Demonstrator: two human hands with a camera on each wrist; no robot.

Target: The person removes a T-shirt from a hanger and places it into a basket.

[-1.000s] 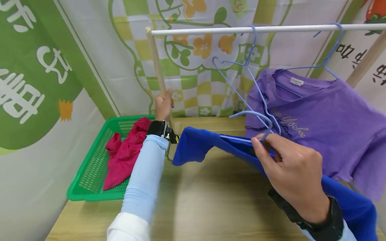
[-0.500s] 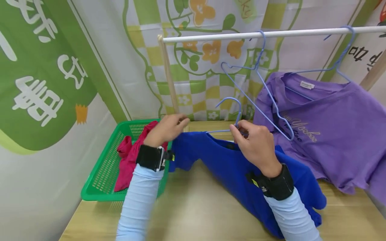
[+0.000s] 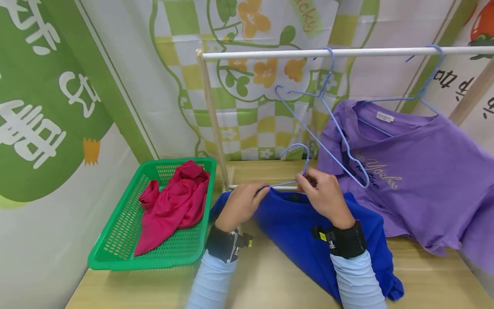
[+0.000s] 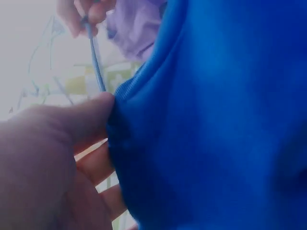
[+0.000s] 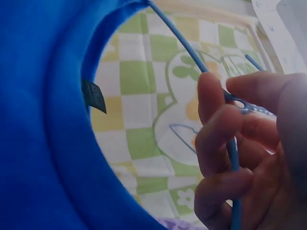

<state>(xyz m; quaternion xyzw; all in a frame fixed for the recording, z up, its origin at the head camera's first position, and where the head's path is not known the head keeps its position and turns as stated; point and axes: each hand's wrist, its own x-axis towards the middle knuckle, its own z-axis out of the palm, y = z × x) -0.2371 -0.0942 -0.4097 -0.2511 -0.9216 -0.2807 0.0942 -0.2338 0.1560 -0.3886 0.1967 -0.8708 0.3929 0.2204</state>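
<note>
My right hand [image 3: 327, 196] grips a blue wire hanger [image 3: 307, 155] just below its hook. In the right wrist view, the fingers curl round the hanger's wire [image 5: 180, 36]. A blue T-shirt [image 3: 297, 231] hangs from this hanger, its lower part trailing over the table. Its neckline, with a dark label [image 5: 94, 97], opens toward the right hand. At the shirt's left shoulder is my left hand [image 3: 242, 205]. The left wrist view has its thumb at the collar edge [image 4: 125, 90], where the wire enters, and its fingers partly hidden behind the cloth.
Behind stands a clothes rack with a white rail [image 3: 262, 54]. A bare blue hanger [image 3: 301, 122] and a purple T-shirt [image 3: 409, 171] on another hanger hang from it. On the table's left, a green basket [image 3: 96, 253] holds a crimson garment [image 3: 177, 201].
The left hand has let go of the rack's post and come to the blue shirt's left shoulder. The right hand has moved left with the hanger, turning the shirt upright.
</note>
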